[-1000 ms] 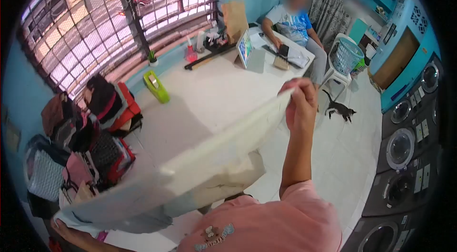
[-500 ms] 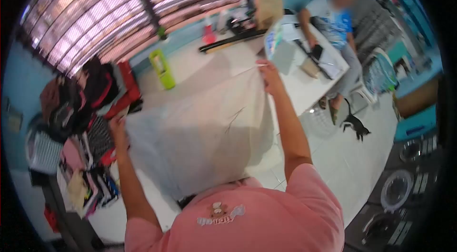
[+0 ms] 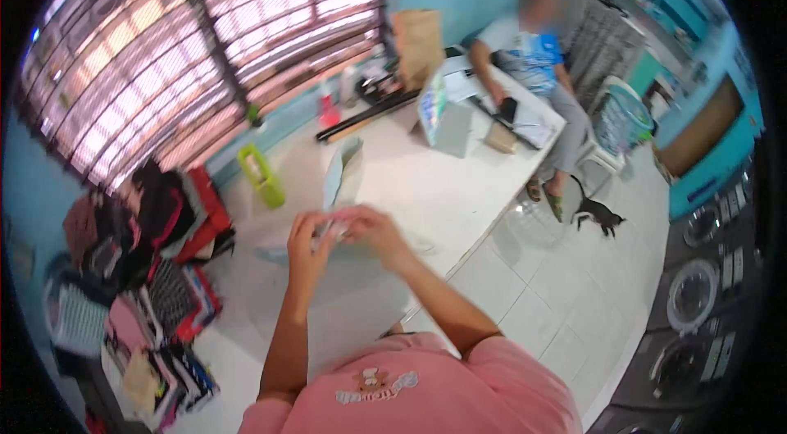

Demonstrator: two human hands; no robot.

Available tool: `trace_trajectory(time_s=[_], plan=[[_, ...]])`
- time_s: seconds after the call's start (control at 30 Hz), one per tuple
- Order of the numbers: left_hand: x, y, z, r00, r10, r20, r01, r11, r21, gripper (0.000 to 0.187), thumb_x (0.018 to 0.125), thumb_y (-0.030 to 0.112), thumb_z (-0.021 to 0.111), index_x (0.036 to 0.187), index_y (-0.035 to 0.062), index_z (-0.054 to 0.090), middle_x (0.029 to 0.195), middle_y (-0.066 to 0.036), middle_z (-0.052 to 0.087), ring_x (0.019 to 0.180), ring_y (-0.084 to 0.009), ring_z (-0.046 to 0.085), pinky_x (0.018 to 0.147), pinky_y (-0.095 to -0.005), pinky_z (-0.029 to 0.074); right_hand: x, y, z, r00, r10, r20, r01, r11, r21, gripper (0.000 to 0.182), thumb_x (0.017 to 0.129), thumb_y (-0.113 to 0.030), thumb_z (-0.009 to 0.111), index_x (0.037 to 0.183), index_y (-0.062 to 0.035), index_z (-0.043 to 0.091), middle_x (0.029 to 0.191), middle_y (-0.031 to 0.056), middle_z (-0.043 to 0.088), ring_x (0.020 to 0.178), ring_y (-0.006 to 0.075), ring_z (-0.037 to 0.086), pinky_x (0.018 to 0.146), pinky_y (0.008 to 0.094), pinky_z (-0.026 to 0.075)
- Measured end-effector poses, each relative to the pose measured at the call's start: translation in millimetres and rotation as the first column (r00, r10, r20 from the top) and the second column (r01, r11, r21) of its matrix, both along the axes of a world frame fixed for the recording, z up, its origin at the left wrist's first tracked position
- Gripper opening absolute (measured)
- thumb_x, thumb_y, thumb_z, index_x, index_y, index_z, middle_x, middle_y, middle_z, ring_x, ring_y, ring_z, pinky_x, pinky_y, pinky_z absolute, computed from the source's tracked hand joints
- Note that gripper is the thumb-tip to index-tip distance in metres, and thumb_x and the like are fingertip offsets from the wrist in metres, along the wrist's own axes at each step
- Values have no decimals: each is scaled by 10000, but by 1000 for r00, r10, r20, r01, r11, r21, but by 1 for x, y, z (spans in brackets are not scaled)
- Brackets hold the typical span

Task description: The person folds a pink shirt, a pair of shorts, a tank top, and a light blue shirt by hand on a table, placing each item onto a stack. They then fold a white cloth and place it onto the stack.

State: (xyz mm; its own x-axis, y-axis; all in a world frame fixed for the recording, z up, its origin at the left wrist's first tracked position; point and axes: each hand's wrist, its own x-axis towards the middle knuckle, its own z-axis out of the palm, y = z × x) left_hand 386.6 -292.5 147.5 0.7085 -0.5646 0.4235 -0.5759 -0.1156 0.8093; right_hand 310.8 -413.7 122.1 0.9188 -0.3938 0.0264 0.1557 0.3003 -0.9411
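Note:
In the head view, my left hand (image 3: 308, 244) and my right hand (image 3: 373, 234) meet above the white table, fingers closed around a thin, see-through plastic bag (image 3: 343, 176). One pale edge of the bag sticks up beyond my hands. More of its film seems to hang below them, though its outline is hard to make out there. To the left lie folded clothes in several piles (image 3: 168, 303), with a heap of darker clothes (image 3: 139, 217) behind them.
A lime-green holder (image 3: 261, 178) and a red bottle (image 3: 329, 110) stand along the window side. A seated person (image 3: 529, 49) holds a dark phone at the table's far end. A black-and-white cat (image 3: 598, 214) is on the floor, with front-loading washing machines (image 3: 693, 303) at right.
My hands have come together from wide apart, bringing the spread-out bag's edges into a gathered bunch. The camera view has shifted slightly.

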Motion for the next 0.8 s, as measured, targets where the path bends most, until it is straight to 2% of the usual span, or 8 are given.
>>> trace_trajectory(time_s=[0.2, 0.27, 0.37, 0.5, 0.57, 0.7, 0.73, 0.8], plan=[[-18, 10, 15, 992, -24, 121, 28, 999, -28, 206, 694, -8, 575, 895, 4, 531, 911, -97, 507, 808, -203, 518, 673, -268, 423, -26, 29, 34, 987, -63, 150, 102, 957, -272, 263, 787, 21, 437, 1013, -37, 559, 967, 48, 522, 883, 125, 451, 794, 264, 400], [-19, 13, 23, 993, -49, 104, 53, 998, -34, 199, 697, -18, 572, 891, -6, 531, 901, -105, 506, 792, -220, 522, 676, -283, 433, -35, 31, 48, 942, -208, 263, 335, 565, -754, 306, 736, 6, 514, 1033, -58, 551, 1019, 95, 485, 914, 209, 449, 803, 316, 379], [-23, 18, 41, 993, -115, 25, 116, 992, -46, 171, 695, -42, 557, 863, -13, 545, 885, -104, 510, 768, -209, 524, 657, -271, 435, -44, 38, 57, 882, -362, 301, 442, 415, -795, 353, 681, -54, 595, 1027, -94, 538, 1094, 121, 449, 987, 301, 417, 831, 366, 348], [-26, 33, 73, 988, -118, 97, 124, 990, -65, 122, 702, -35, 546, 820, -14, 568, 833, -103, 529, 730, -189, 528, 638, -264, 426, -54, 45, 54, 886, -329, 327, 423, 285, -860, 383, 617, -91, 656, 985, -96, 547, 1137, 116, 436, 1013, 296, 423, 826, 379, 349], [-22, 41, 84, 992, -107, 67, 110, 993, -45, 98, 708, -9, 553, 804, -14, 573, 811, -106, 541, 739, -189, 532, 651, -271, 420, -59, 55, 54, 918, -294, 267, 336, 214, -917, 333, 590, -115, 679, 897, -86, 553, 1163, 117, 420, 1060, 307, 405, 833, 398, 348], [11, 57, 96, 938, -88, 336, 126, 988, -92, 123, 682, -26, 566, 800, 10, 573, 754, -86, 530, 649, -165, 507, 579, -245, 406, -72, 47, 47, 937, -306, 166, 205, 100, -974, 348, 556, -107, 686, 877, -95, 552, 1147, 103, 440, 1098, 302, 392, 852, 407, 341], [22, 58, 97, 913, 3, 408, 62, 987, -147, 111, 672, -23, 569, 781, 2, 564, 748, -82, 530, 640, -162, 501, 590, -249, 403, -72, 40, 46, 945, -296, 138, 172, 93, -981, 342, 541, -102, 691, 854, -89, 556, 1134, 94, 457, 1088, 293, 405, 855, 404, 344], [40, 69, 112, 956, -55, 288, 105, 982, -159, 89, 692, 19, 562, 778, -4, 552, 761, -68, 534, 650, -150, 503, 596, -241, 400, -78, 27, 58, 950, -289, 116, 133, 39, -990, 312, 535, -72, 685, 820, -84, 559, 1032, 75, 524, 1061, 275, 429, 847, 393, 353]])
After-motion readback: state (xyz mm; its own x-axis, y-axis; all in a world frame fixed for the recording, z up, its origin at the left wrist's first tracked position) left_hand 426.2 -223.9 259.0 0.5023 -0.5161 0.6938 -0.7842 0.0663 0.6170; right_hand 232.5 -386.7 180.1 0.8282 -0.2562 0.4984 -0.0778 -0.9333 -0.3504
